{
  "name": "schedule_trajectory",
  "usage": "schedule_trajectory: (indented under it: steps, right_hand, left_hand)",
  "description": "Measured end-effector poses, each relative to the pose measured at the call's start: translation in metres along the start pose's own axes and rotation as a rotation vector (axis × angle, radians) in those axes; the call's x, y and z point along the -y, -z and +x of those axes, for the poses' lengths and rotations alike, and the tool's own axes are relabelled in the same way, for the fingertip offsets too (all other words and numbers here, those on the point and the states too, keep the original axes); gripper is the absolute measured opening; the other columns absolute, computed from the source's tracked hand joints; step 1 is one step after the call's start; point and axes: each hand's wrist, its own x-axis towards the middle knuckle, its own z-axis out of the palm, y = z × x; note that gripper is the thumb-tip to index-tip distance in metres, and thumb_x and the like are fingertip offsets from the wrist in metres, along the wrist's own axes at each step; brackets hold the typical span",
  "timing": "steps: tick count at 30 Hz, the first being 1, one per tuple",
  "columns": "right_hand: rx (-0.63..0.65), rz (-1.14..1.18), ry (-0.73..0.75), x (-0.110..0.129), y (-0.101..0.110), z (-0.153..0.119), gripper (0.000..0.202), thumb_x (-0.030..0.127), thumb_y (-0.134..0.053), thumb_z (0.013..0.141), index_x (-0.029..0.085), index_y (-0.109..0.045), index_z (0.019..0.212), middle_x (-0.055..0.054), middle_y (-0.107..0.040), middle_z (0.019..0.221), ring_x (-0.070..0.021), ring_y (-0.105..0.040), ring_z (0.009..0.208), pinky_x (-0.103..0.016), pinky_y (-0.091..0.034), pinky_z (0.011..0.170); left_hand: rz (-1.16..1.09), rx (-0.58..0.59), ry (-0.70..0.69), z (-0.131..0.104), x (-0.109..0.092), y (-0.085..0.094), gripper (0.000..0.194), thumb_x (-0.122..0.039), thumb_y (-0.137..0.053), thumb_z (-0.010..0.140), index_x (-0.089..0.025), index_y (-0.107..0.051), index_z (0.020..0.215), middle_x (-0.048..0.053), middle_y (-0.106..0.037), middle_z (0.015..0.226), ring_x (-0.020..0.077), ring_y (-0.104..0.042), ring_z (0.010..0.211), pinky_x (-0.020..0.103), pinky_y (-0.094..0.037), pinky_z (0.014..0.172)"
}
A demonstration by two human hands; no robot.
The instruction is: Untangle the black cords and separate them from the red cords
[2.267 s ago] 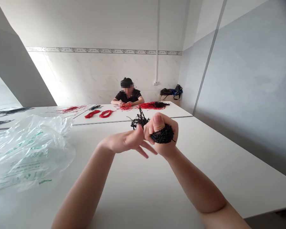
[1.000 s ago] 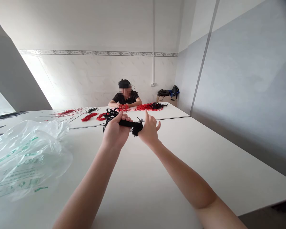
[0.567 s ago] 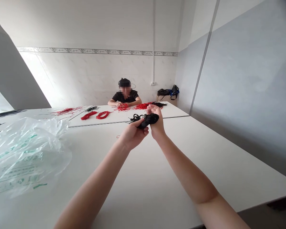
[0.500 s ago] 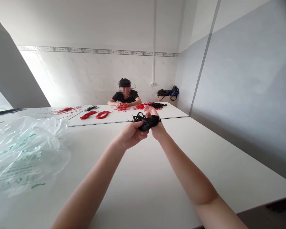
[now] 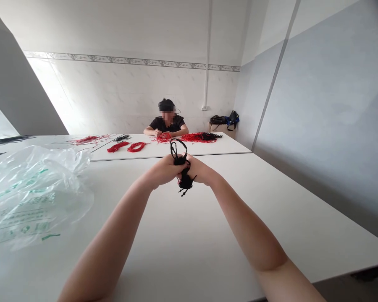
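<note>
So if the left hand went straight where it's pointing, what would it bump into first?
Probably the right hand, just across the black cords that the left hand holds. The two look very close, maybe already touching; the picture doesn't show the depth clearly.

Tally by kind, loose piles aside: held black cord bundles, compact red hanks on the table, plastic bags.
Held black cord bundle: 1
Compact red hanks: 2
Clear plastic bag: 1
Total: 4
</note>
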Motion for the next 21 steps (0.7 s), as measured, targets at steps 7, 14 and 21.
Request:
schedule_trajectory:
  steps: [7,14,21]
  right_hand:
    - [0.110,0.120,0.077,0.015,0.014,-0.009,0.041,0.008,-0.051,0.061,0.017,-0.055,0.100,-0.001,-0.062,0.081,-0.0182,-0.065,0.070,-0.032,-0.057,0.058]
    - [0.006,-0.020,0.185,0.020,0.020,-0.010,0.054,0.012,-0.051,0.068,0.022,-0.055,0.122,-0.007,-0.063,0.112,-0.0224,-0.065,0.092,-0.034,-0.058,0.068]
    - [-0.528,-0.419,0.180,-0.004,0.044,0.003,0.065,0.006,-0.043,0.067,0.017,-0.053,0.130,-0.009,-0.067,0.102,-0.0232,-0.065,0.080,-0.039,-0.054,0.075]
  left_hand:
    - [-0.296,0.081,-0.117,-0.010,-0.013,-0.005,0.008,-0.023,-0.067,0.080,-0.017,-0.067,0.086,0.006,-0.065,0.083,0.0161,-0.060,0.071,0.023,-0.046,0.060]
    - [-0.134,0.110,-0.193,-0.027,-0.023,-0.017,0.032,-0.026,-0.073,0.077,-0.021,-0.065,0.108,0.009,-0.063,0.099,0.0220,-0.060,0.091,0.024,-0.048,0.066]
    - [0.021,-0.223,-0.408,-0.037,-0.030,-0.019,0.079,-0.008,-0.083,0.059,-0.033,-0.054,0.128,0.006,-0.033,0.149,0.0341,-0.011,0.144,0.044,-0.033,0.107]
